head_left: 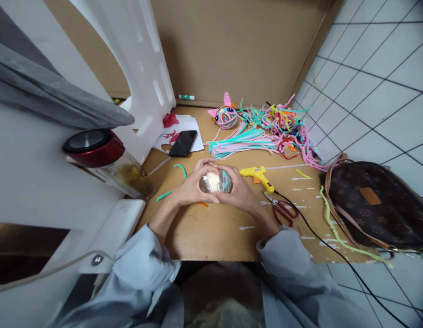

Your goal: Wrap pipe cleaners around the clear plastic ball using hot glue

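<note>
Between my two hands is a shiny, clear-looking ball (pixel 216 182) with pale and teal patches; what is inside it I cannot make out. My left hand (pixel 195 184) curves round its left side and my right hand (pixel 236 189) round its right, thumbs near each other at the front. A yellow glue gun (pixel 257 174) lies just right of my right hand, with red-handled scissors (pixel 283 210) below it. Teal pipe cleaners (pixel 180 171) lie beside my left hand. Beyond the hands is a bundle of pink and teal pipe cleaners (pixel 242 143).
At the back sit a pink-eared decorated ball (pixel 226 116) and a tangle of colored pipe cleaners (pixel 282 120). A phone (pixel 183 143) rests on white paper (pixel 192 122). A red-lidded bottle (pixel 124 175) stands left, a brown handbag (pixel 378 205) right. The black cord (pixel 320 237) crosses the table's right side.
</note>
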A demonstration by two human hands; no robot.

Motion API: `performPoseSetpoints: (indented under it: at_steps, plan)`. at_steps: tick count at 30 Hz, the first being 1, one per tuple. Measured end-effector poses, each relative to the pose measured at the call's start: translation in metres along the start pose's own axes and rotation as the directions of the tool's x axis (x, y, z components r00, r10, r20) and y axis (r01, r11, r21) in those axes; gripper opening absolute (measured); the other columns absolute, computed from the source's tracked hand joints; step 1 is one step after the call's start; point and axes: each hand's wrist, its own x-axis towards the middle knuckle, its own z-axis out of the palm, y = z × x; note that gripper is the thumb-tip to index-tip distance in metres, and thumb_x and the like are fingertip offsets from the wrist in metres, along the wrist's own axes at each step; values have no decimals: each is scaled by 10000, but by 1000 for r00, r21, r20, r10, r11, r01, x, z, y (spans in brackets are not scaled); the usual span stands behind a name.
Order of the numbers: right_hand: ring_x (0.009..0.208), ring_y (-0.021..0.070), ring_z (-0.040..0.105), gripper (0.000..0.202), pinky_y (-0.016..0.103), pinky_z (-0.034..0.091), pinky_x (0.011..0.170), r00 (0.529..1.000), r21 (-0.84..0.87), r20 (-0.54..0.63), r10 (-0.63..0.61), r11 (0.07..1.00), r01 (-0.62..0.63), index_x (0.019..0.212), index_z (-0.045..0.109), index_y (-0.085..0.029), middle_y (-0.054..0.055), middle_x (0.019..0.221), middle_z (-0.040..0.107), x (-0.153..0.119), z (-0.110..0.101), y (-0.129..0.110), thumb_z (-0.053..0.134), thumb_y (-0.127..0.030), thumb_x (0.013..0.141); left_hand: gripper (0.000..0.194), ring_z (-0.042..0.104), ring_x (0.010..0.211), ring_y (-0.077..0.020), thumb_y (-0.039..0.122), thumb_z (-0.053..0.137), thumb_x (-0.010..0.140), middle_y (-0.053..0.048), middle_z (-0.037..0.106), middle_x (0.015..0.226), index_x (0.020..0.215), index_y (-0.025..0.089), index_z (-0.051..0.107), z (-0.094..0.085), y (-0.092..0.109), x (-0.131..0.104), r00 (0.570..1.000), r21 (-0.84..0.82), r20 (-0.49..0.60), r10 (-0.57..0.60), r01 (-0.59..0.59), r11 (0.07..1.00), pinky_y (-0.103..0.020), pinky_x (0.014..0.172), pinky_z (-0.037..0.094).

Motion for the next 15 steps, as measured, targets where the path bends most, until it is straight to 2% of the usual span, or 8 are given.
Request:
performPoseSetpoints:
  at_steps: [4,8,15]
  plan:
    - [1243,269,570,648,469,448,1087,1000,12,-13,18,1000,-18,1272,557,-244,91,1290,611,1,2,3,789,-289,669,730,422,1367,-355,645,882,527,-133,443,1365,1078,233,637,-3,4,-2,1000,58,-20,13,-12,998,-540,1180,318]
    - [1234,272,572,663,463,443,1090,997,27,-29,67,997,-67,1262,565,-255,80,1288,614,2,3,2,802,-298,645,712,483,1326,-333,650,839,608,-138,470,1354,1137,230,617,-5,7,-4,999,119,6,54,-54,991,-530,1155,369]
    - [1221,283,575,675,481,454,1070,989,62,-66,131,990,-127,1240,575,-254,78,1266,624,4,6,-1,813,-328,613,885,476,1346,-366,670,865,533,-163,446,1401,1238,245,538,1,-1,-7,995,199,2,99,-97,975,-549,1139,406]
